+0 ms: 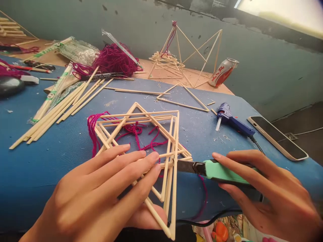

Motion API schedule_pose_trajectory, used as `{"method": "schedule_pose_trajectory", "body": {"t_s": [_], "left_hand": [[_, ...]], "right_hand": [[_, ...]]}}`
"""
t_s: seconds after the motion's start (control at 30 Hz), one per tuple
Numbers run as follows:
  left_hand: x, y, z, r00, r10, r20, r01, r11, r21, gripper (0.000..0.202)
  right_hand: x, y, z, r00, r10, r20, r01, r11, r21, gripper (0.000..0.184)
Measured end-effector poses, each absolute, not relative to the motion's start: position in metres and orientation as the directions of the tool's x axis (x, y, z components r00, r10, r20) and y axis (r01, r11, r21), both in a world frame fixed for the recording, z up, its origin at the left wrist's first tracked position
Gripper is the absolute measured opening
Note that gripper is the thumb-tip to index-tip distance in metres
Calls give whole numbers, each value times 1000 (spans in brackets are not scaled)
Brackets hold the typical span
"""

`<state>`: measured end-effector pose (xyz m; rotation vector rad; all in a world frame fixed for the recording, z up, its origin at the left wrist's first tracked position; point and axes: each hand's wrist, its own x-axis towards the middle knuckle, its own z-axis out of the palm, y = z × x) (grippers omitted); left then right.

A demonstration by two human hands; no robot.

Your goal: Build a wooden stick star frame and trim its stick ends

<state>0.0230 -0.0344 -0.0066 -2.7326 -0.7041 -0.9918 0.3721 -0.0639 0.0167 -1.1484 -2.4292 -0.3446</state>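
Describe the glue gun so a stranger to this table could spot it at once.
Start at the blue table and go to its right end, near the flat phone. The glue gun lies just left of it, the only dark-blue tool with a pale nozzle.

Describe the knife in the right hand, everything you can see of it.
The knife has a mint-green, plastic-looking handle, a black collar and a dark flat blade. It is held nearly level, blade pointing left, with its tip meeting the stick frame. The right hand grips the handle, forefinger along its top.
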Motion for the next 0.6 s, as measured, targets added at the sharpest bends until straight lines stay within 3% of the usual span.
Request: {"method": "schedule_pose_trajectory", "body": {"t_s": [0.17, 0.4, 0.6], "left_hand": [[20, -41, -13, 629, 488, 605, 538, -835, 114, 49], [17, -51, -23, 590, 533, 606, 604, -790, 107, 69], [18, -53, -26, 516, 579, 631, 632, -755, 176, 59]], "right_hand": [[364, -55, 10, -574, 644, 505, 767, 639, 57, 44], [360, -51, 6, -578, 640, 506, 770, 633, 80, 53], [360, -51, 9, -596, 638, 488, 760, 644, 86, 50]]}}
